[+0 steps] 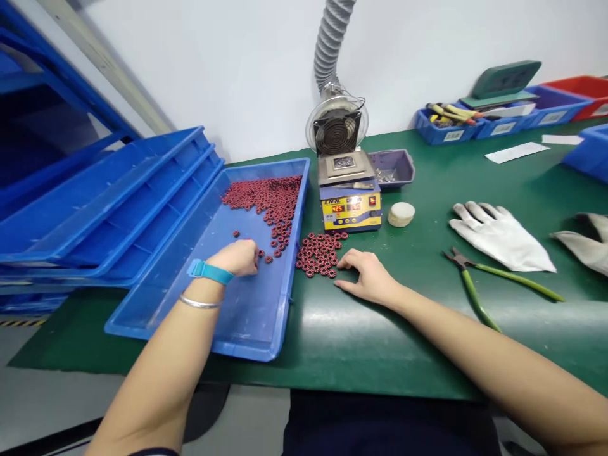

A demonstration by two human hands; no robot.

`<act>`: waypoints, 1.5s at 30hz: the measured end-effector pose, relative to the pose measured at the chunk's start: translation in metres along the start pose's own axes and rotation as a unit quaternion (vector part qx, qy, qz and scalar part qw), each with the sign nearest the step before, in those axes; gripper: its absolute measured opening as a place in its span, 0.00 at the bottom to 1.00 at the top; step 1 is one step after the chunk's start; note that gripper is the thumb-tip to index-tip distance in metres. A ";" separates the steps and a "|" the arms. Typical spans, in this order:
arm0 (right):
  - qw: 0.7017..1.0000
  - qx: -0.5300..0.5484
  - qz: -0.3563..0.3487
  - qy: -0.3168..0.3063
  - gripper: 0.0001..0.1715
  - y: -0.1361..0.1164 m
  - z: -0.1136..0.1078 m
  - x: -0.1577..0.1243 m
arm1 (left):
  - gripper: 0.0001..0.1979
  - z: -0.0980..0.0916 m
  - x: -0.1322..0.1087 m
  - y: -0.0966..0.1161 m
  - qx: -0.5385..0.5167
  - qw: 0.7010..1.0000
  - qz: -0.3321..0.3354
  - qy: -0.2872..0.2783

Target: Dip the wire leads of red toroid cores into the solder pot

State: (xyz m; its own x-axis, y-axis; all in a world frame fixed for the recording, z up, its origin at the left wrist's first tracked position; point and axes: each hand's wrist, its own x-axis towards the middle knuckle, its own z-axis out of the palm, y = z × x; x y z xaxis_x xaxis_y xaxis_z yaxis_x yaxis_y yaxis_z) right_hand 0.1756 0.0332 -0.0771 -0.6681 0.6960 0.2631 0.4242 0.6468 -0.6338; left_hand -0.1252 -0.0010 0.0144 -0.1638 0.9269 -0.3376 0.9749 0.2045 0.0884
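Note:
My left hand (237, 258) reaches into a long blue tray (228, 316), its fingers curled down onto a few loose red ring-shaped parts; what it holds is hidden. A large heap of the same red rings (268, 196) lies at the tray's far end. My right hand (365, 277) rests on the green mat just right of the tray, fingers loosely bent and touching the edge of a small pile of red rings (319, 253). A teal band and a silver bangle circle my left wrist.
A yellow-fronted solder pot (350, 190) with a small fan and grey exhaust hose stands behind the pile. A white round lid (401, 214), green-handled pliers (479, 285), white gloves (498, 234), stacked blue trays (104, 202) and small bins (498, 117) surround the work area.

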 end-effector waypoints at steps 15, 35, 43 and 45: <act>0.962 0.239 0.103 0.088 0.08 -0.009 0.004 0.006 | 0.15 -0.003 -0.005 0.008 -0.230 0.932 0.014 0.281; 0.913 0.327 -0.012 0.246 0.13 -0.025 -0.033 -0.001 | 0.20 0.031 -0.013 0.142 -0.482 0.845 0.214 0.088; 0.945 0.174 -0.090 0.261 0.07 -0.042 -0.031 -0.008 | 0.21 0.035 -0.015 0.143 -0.362 0.863 0.332 0.121; 0.946 0.184 -0.089 0.253 0.05 -0.043 -0.031 -0.007 | 0.20 0.036 -0.015 0.143 -0.355 0.854 0.359 0.129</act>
State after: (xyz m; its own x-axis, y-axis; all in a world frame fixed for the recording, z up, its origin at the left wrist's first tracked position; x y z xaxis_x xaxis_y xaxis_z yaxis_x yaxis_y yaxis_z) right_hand 0.1812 0.0100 -0.0296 -0.2923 0.7059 0.6452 0.0291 0.6809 -0.7318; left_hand 0.0219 0.0027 -0.0012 0.3202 0.9134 0.2515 0.5163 -0.3908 0.7621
